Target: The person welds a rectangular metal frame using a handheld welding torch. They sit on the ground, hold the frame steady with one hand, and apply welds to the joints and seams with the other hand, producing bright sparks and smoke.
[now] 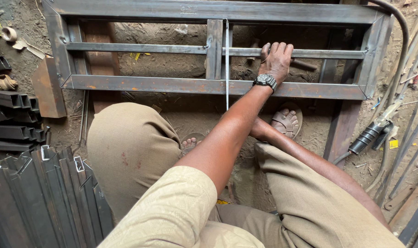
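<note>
Steel frame (209, 87): a rectangular weldment of rusty square tube, lying flat on the dirt floor (163, 64) across the upper part of the picture. A thin cross rail (135, 47) runs through its middle, met at centre by a short upright tube (214, 48). A narrow steel ruler (227, 69) lies upright just right of that tube, crossing the lower rail.

Left hand (276, 60): reaches up from the lower centre, wearing a wristwatch (265, 81). Its palm rests flat on the frame right of centre, fingers spread and curled over the thin cross rail; it grips nothing else.

Right hand: hidden behind the left forearm near centre; its state cannot be told.

A welding torch (372, 135) with hose lies at the right edge. Stacked steel sections (39, 197) fill the lower left
</note>
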